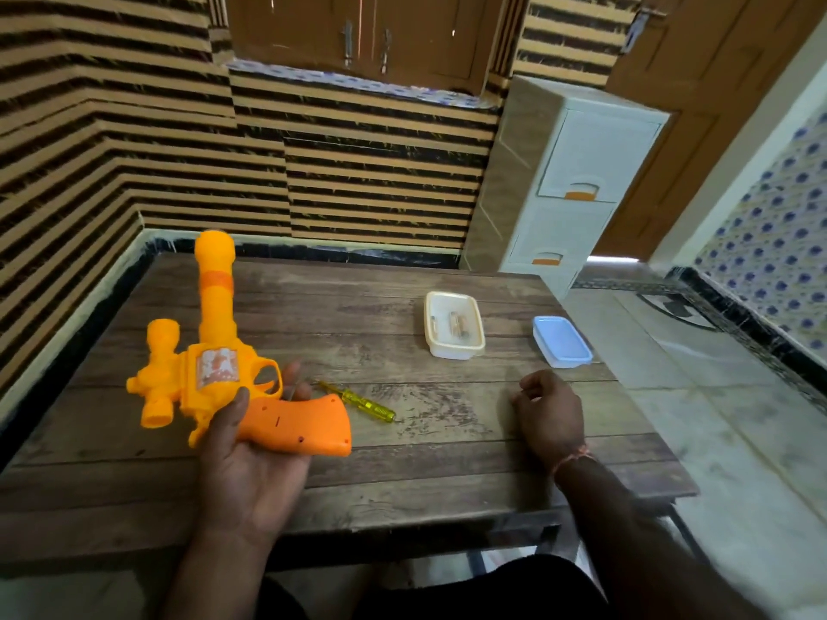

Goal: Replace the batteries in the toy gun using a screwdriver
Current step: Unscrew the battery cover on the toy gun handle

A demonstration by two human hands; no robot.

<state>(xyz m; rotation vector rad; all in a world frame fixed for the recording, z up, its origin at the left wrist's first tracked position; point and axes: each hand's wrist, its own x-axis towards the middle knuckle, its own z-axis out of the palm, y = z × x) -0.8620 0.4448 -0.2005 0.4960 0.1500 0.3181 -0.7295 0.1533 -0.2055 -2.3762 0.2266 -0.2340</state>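
Note:
A yellow and orange toy gun [215, 351] is held above the wooden table [402, 458], barrel pointing away from me. My left hand [250, 458] grips it from below at the orange handle. A screwdriver [358, 401] with a clear yellow handle lies on the table just right of the gun's handle. My right hand [548, 411] rests on the table further right, fingers loosely curled, holding nothing. An open cream tray [452, 346] near the table's far side holds batteries [458, 325].
A blue lidded box [561, 341] sits at the table's right edge, beside the cream tray. A white drawer unit [577, 181] stands beyond the table at the right. Striped walls close in at the left and back. Tiled floor lies to the right.

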